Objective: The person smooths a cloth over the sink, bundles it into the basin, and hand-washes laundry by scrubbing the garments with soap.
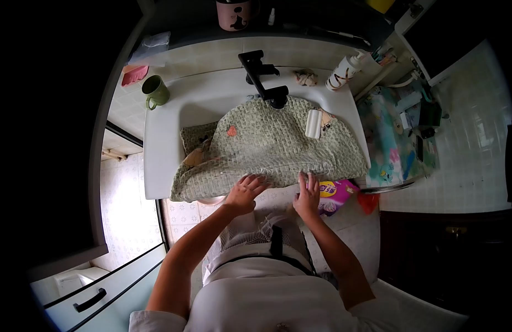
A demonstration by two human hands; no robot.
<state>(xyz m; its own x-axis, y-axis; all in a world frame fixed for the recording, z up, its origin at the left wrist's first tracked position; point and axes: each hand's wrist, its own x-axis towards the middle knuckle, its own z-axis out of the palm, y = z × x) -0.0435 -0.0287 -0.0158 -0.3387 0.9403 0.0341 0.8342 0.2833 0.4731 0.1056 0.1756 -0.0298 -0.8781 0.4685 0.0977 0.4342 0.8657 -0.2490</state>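
Observation:
A thick, quilted-looking green mat point(267, 141) is draped over the sink, its near part hanging over the front rim. Patches of whitish foam or wetness show along its front. My left hand point(245, 193) rests on the near edge with its fingers spread over the fabric. To the right, my right hand point(307, 196) touches the same edge, fingers stretched forward and thumb apart. A white oblong block point(313, 124), perhaps soap or a brush, lies on the mat's right side. Orange and peach patches decorate the cloth.
A black faucet point(261, 77) reaches over the white sink point(162, 149). A green mug point(155, 91) stands on its left rim, and a white pump bottle point(342, 73) on the right. Below the mat sits a purple package point(334, 196). A cluttered patterned surface point(386, 133) adjoins the sink.

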